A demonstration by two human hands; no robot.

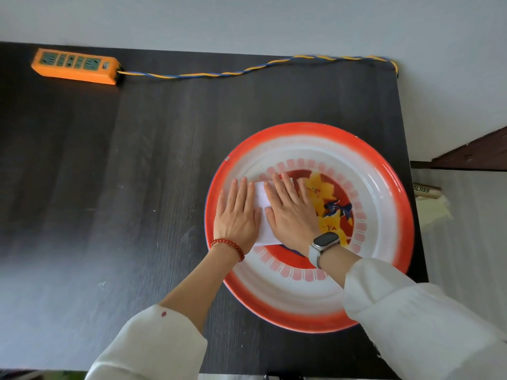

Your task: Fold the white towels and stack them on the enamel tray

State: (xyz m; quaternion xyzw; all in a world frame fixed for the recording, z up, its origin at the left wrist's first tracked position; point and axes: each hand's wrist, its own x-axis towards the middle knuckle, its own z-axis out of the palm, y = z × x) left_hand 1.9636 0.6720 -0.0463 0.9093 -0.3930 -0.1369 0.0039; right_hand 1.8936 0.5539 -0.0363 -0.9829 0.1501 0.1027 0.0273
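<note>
Head view: a round enamel tray [310, 311] with a red-orange rim, white wall and a red, yellow and blue painted centre sits on the right part of a dark wood-grain table [137, 187], its right edge close to the table's right side. On the left half of the tray's floor lies a folded white towel [262, 215], a narrow rectangle running from the far side toward the person; how many layers it holds cannot be told, since most of it is covered. Both hands lie flat on it, palms down. The left hand [237, 212] has its fingers straight and close together, pressed on the towel's left edge and partly on the tray wall; a red bead bracelet [229, 246] circles that wrist. The right hand [290, 209] is laid over the towel's right part with fingers slightly spread, gripping nothing; a smartwatch with a white strap [323, 245] sits on that wrist. Both forearms come out of white sleeves [411, 319]. At the table's far left corner rests an orange power strip [75, 65], its twisted yellow and blue cord [247, 68] running along the far edge to the right corner
</note>
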